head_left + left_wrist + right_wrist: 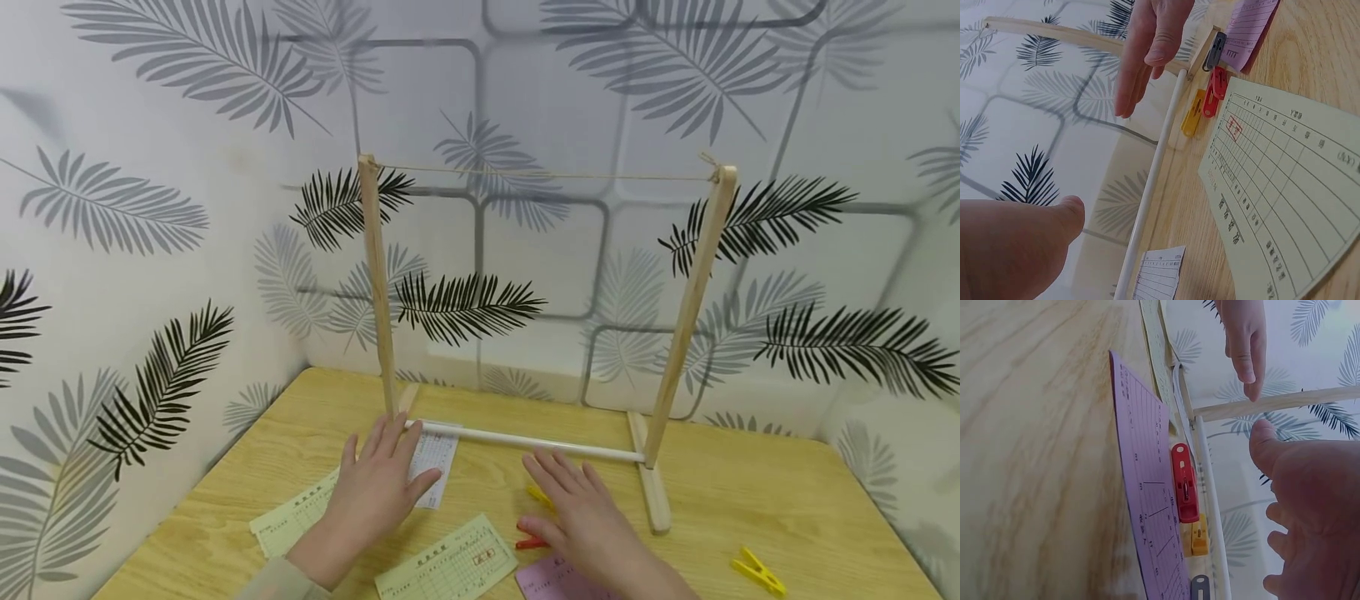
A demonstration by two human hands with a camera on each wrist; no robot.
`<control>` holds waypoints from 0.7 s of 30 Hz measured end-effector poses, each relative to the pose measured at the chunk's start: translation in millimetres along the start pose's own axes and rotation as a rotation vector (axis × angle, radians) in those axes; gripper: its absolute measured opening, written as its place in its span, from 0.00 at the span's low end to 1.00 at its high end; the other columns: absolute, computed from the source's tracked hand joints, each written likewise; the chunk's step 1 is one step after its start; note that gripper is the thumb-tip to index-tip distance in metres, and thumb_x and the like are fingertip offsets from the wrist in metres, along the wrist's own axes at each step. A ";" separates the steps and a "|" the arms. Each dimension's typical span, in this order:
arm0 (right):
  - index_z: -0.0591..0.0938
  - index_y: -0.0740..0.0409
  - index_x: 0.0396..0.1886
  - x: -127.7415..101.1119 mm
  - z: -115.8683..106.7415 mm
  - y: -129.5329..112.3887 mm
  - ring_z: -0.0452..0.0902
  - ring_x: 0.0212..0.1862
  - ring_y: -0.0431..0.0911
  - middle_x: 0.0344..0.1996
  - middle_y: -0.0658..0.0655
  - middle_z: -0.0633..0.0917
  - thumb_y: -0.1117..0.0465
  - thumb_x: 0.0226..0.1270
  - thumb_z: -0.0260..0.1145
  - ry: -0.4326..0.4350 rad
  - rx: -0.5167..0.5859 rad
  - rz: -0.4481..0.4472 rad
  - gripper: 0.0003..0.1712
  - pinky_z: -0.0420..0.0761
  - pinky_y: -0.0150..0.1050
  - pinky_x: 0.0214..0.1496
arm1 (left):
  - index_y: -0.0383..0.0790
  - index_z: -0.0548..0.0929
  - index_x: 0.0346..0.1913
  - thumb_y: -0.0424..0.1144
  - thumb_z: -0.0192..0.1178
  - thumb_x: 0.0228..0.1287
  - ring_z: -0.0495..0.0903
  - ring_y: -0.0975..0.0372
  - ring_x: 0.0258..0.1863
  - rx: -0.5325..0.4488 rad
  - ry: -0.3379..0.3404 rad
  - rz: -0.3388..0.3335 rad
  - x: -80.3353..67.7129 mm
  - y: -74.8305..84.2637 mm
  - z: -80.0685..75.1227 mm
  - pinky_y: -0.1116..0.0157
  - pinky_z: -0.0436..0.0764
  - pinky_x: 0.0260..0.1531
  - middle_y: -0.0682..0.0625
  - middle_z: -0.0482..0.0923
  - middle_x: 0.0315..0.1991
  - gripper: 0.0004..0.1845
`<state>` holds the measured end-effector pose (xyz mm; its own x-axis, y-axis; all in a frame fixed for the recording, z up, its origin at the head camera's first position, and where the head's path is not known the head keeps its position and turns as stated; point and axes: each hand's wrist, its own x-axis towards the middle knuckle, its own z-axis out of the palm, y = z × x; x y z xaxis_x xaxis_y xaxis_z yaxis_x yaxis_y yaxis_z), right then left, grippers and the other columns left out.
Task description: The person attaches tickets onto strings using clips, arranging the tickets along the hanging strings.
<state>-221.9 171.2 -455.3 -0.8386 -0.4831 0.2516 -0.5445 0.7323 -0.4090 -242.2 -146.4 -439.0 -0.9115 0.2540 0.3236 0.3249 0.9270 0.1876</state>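
My left hand [375, 492] hovers palm down with spread fingers, near the left post of a wooden frame [378, 292] and above a yellow slip [292, 517] and a white slip [437, 462]. Straight fingers also mark my right hand [585, 517], held over a pink slip [555, 579]. Beside that hand lie a red clothespin [531, 540] and a yellow clothespin [538, 495], partly hidden by it. In the left wrist view a grey clothespin [1215, 50] shows next to the pink slip. Between the hands a second yellow slip [450, 562] lies flat. Neither hand holds anything.
A string [547, 174] runs between the tops of the frame's two posts, and a white rod [525, 441] joins them near the base. Another yellow clothespin [759, 572] lies at the right of the wooden table [810, 500]. Leaf-patterned walls stand behind and to the left.
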 end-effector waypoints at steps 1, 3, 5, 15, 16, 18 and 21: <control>0.66 0.59 0.87 0.1 1.2 1.0 0.53 0.86 0.66 0.85 0.63 0.65 0.43 0.82 0.69 -0.007 0.000 0.004 0.45 0.50 0.76 0.81 | 0.39 0.71 0.83 0.60 0.64 0.81 0.59 0.35 0.83 -0.005 -0.003 -0.004 -0.1 -0.9 0.0 0.24 0.56 0.74 0.35 0.63 0.84 0.40; 0.66 0.59 0.87 0.3 3.0 2.7 0.53 0.86 0.67 0.85 0.64 0.65 0.43 0.82 0.69 -0.020 0.001 0.009 0.45 0.50 0.77 0.80 | 0.39 0.70 0.83 0.60 0.64 0.81 0.58 0.35 0.84 -0.006 -0.015 -0.016 -0.5 -2.5 -0.4 0.24 0.55 0.74 0.35 0.62 0.84 0.41; 0.66 0.59 0.87 0.5 4.4 4.3 0.53 0.86 0.67 0.85 0.64 0.66 0.41 0.82 0.68 -0.030 0.002 0.010 0.45 0.51 0.77 0.80 | 0.39 0.69 0.84 0.60 0.64 0.81 0.57 0.35 0.84 -0.009 -0.025 -0.028 -1.0 -4.0 -1.8 0.24 0.54 0.75 0.35 0.61 0.85 0.41; 0.69 0.61 0.85 -1.8 8.0 13.3 0.58 0.83 0.69 0.82 0.67 0.69 0.40 0.83 0.67 -0.071 0.020 -0.031 0.44 0.55 0.79 0.77 | 0.38 0.71 0.83 0.59 0.65 0.80 0.59 0.33 0.82 0.013 -0.009 -0.047 -6.2 -17.2 -4.1 0.22 0.57 0.72 0.36 0.66 0.82 0.40; 0.69 0.61 0.85 -2.0 8.3 13.9 0.59 0.83 0.69 0.82 0.66 0.69 0.40 0.83 0.66 -0.076 0.018 -0.035 0.44 0.56 0.78 0.77 | 0.38 0.70 0.83 0.59 0.65 0.80 0.59 0.33 0.82 0.018 -0.010 -0.050 -6.8 -19.4 -3.6 0.22 0.57 0.72 0.35 0.66 0.82 0.40; 0.70 0.61 0.84 -2.6 8.8 15.4 0.59 0.83 0.70 0.82 0.66 0.69 0.40 0.82 0.66 -0.084 0.014 -0.044 0.44 0.56 0.78 0.77 | 0.38 0.69 0.84 0.59 0.65 0.81 0.59 0.33 0.82 0.024 -0.020 -0.055 -8.1 -23.5 -2.7 0.21 0.57 0.71 0.34 0.66 0.82 0.41; 0.70 0.62 0.84 -3.5 9.5 18.1 0.59 0.83 0.70 0.82 0.67 0.70 0.40 0.82 0.66 -0.095 0.017 -0.053 0.44 0.56 0.79 0.77 | 0.38 0.68 0.84 0.59 0.64 0.81 0.59 0.32 0.82 0.029 -0.031 -0.059 -10.0 -28.8 -1.8 0.21 0.56 0.71 0.33 0.65 0.82 0.41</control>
<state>-228.6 181.6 -471.9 -0.8032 -0.5648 0.1895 -0.5871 0.6965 -0.4125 -242.0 -176.1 -446.0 -0.9364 0.2065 0.2838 0.2630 0.9482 0.1780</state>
